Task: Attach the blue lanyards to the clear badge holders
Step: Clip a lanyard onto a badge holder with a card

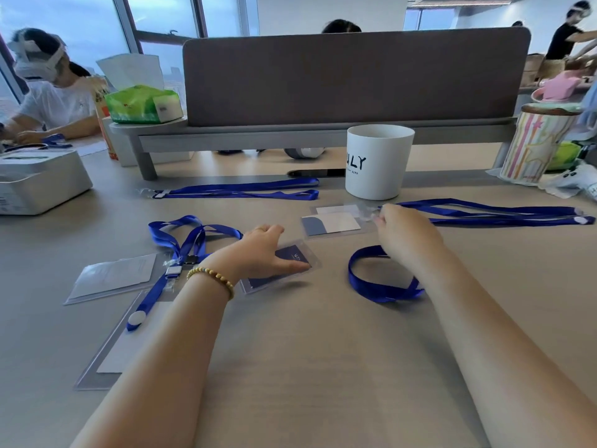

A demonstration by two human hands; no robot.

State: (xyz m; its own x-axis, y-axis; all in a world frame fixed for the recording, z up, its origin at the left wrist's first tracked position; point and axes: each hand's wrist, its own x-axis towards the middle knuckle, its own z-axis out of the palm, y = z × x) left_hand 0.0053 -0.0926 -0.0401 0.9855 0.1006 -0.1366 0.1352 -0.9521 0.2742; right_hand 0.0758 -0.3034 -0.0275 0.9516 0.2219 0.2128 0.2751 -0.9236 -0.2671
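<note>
My left hand [263, 252] lies on a clear badge holder with a dark blue card [292, 263], thumb along its near edge. My right hand [403, 234] pinches the clip end of a blue lanyard [381, 291] whose loop curls under my wrist, right beside two more clear holders with pale cards [332, 223]. A long lanyard [484, 211] stretches to the right. Two straight lanyards [239, 190] lie further back. At the left a lanyard [181, 244] crosses other clear holders [113, 276].
A white cup [376, 161] stands behind my right hand. A grey desk divider [355, 76] closes the far side. A white box [38, 179] sits at the left, a striped tin [536, 147] at the right. People work at neighbouring desks.
</note>
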